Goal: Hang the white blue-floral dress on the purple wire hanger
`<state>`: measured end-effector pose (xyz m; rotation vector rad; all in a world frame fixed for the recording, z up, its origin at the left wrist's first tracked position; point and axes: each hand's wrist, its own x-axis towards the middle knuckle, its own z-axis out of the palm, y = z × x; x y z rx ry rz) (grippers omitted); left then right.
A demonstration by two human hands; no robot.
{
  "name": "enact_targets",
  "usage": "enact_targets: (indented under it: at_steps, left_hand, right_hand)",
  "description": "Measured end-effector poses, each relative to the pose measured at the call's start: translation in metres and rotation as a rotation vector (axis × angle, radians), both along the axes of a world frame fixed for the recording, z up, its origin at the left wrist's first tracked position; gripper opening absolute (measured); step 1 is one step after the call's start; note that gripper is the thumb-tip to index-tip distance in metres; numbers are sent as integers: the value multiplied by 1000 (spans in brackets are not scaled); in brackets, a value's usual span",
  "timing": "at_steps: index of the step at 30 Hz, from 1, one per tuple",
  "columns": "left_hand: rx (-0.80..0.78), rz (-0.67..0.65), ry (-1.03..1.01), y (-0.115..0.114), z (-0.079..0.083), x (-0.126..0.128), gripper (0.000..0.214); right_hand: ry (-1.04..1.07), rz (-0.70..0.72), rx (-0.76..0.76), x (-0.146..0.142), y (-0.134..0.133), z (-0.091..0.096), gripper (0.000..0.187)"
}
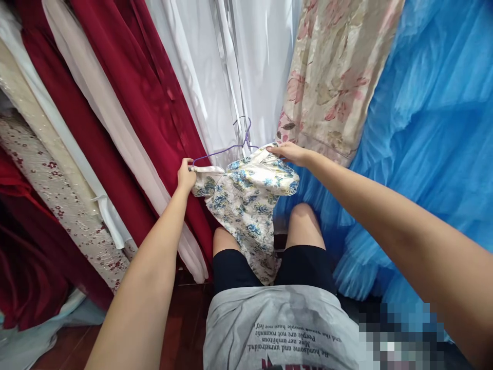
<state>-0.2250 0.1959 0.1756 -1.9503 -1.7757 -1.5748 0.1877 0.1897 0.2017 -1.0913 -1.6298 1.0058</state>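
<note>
A white dress with blue flowers (250, 205) hangs in front of my knees, its short sleeves spread to both sides. My left hand (187, 176) is closed at the left shoulder, where the end of a purple wire hanger (223, 150) meets the cloth. At the other shoulder my right hand (289, 152) pinches the fabric near the neckline. The hanger's hook points up above the collar; its right arm is mostly hidden by the dress. The lower part of the dress drops between my thighs.
Long dark red gowns (127, 82) and pale gowns hang at the left. White cloth (265, 67) hangs straight ahead, beside a beige floral garment (335, 77). A blue tulle skirt (435, 128) fills the right. Brown tiled floor (185, 318) shows below.
</note>
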Motion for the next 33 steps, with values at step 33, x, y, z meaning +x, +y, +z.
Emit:
enact_targets:
  at_steps: [33]
  left_hand:
    - [58, -248, -347, 13, 49, 127, 28]
  right_hand:
    - [-563, -164, 441, 20, -28, -26, 42]
